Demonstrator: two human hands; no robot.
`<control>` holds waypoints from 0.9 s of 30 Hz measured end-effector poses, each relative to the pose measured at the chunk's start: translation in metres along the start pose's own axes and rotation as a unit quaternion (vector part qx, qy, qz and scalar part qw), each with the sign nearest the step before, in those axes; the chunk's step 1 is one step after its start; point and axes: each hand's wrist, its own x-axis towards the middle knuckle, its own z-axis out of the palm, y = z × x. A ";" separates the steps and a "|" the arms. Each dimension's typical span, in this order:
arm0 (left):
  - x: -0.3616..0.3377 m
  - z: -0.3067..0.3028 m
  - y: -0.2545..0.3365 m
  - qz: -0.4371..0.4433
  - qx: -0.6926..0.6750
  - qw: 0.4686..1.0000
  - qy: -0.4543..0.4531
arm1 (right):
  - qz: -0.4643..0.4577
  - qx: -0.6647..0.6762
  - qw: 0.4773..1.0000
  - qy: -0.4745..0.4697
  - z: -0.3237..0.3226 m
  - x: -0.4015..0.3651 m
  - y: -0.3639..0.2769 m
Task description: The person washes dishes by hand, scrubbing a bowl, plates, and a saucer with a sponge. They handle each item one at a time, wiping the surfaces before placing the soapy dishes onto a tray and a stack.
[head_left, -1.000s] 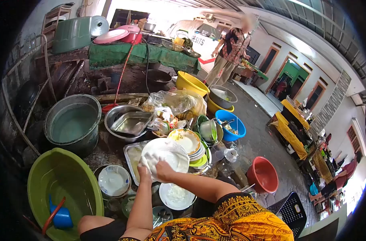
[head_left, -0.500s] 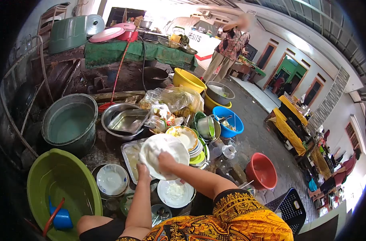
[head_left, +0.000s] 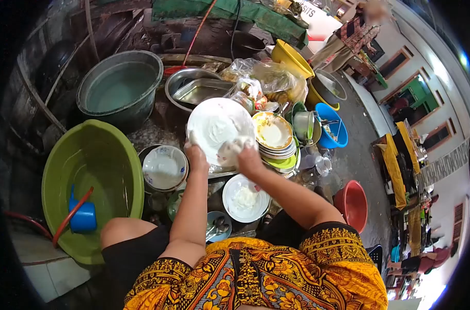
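A white plate [head_left: 217, 124] with suds on it is tilted up in front of me. My left hand [head_left: 194, 154] grips its lower left edge. On the plate's right side, my right hand [head_left: 246, 156] is closed, pressing a pale, foamy cloth or sponge [head_left: 229, 153] against the surface; its fingers are partly blurred. Just below lies another white plate [head_left: 245, 199] with foam in it. Right of the held plate rises a stack of used plates [head_left: 272, 131], the top one orange-rimmed. White bowls [head_left: 165, 167] sit stacked to the left.
A green tub [head_left: 131, 206] holding a blue dipper [head_left: 83, 216] stands at the left, below a dark water tub [head_left: 155, 85]. Steel basins [head_left: 179, 77] and plastic bags [head_left: 286, 80] lie beyond. Blue [head_left: 342, 135] and red basins [head_left: 353, 204] are right. A person [head_left: 353, 39] stands farther back.
The view has tilted down and shifted left. The held plate is turned more toward me, and my right hand has moved from its middle to its lower right side.
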 end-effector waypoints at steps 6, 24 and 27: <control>-0.001 -0.003 0.001 0.008 0.053 0.998 0.016 | 0.030 -0.006 0.998 -0.052 -0.013 0.003 0.013; 0.002 -0.008 -0.016 0.014 0.066 0.998 0.014 | 0.073 0.062 0.985 -0.141 -0.003 -0.004 0.006; -0.011 0.000 -0.019 -0.030 0.082 0.996 0.028 | 0.031 0.247 0.967 -0.060 -0.014 -0.003 -0.032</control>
